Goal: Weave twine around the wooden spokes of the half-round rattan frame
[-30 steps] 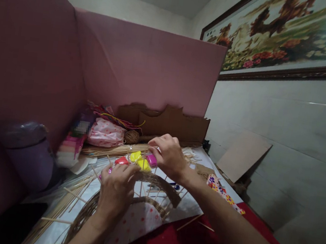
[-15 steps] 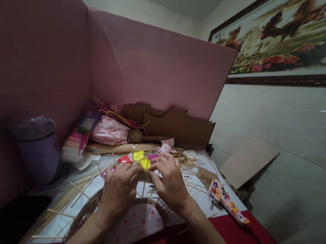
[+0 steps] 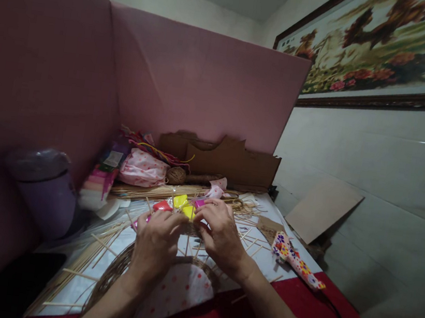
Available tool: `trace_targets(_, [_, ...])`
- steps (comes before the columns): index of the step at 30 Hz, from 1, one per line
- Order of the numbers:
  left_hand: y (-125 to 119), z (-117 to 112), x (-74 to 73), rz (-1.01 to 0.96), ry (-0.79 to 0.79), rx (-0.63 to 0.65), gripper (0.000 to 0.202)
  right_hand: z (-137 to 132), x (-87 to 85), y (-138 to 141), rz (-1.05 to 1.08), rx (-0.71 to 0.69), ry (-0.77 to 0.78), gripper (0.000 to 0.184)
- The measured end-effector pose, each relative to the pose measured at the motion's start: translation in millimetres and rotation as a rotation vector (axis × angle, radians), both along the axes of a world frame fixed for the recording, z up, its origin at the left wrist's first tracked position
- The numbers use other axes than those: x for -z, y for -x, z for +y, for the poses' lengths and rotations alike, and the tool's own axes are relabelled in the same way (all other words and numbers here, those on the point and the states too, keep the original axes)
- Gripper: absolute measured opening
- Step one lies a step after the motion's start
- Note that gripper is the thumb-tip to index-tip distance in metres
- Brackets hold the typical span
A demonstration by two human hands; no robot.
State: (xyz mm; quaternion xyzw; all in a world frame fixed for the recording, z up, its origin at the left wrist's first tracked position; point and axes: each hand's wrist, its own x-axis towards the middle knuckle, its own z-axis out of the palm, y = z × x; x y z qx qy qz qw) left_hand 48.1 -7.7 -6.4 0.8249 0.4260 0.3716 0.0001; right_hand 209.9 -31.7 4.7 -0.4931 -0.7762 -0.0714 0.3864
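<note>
A round woven basket [image 3: 113, 274] with brown wicker sides lies before me, its inside covered with white cloth [image 3: 185, 288] with reddish dots. Thin wooden sticks [image 3: 80, 274] stick out around its rim. Over the far rim, my left hand [image 3: 156, 243] has its fingers curled and closed. My right hand [image 3: 220, 235] faces it, thumb and fingers bent in a pinch. A narrow brownish strip shows between the fingertips, beside an upright stick [image 3: 187, 244]. What exactly the fingers grip is hidden. Yellow packets [image 3: 180, 201] and a red packet [image 3: 162, 205] lie just beyond the hands.
A flower-patterned glue gun [image 3: 295, 261] with a cord lies at right on the red cloth [image 3: 337, 306]. Long sticks, a twine ball [image 3: 176, 176], a dotted cloth bag [image 3: 144, 167] and cardboard [image 3: 231, 161] stand behind. A purple bin [image 3: 48, 200] is at left.
The view has shifted slightly. Both hands stay at the far rim in nearly the same pose, with hardly any visible finger movement.
</note>
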Motion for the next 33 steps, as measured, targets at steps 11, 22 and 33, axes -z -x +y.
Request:
trace_targets(11, [0.0,-1.4,0.8,-0.062,0.008,0.024,0.023,-1.1,0.6,-1.0,-0.032,0.013,-0.028,0.010])
trace_targets(22, [1.0,2.9,2.2,-0.087,0.019,0.015,0.015,-5.9,0.5,-0.2,0.028,-0.014,-0.023,0.007])
trace_targets(33, [-1.0,-1.5,-1.8,-0.124,0.034,0.004,0.011,-7.2,-0.4,1.9,-0.050,0.002,-0.003,0.008])
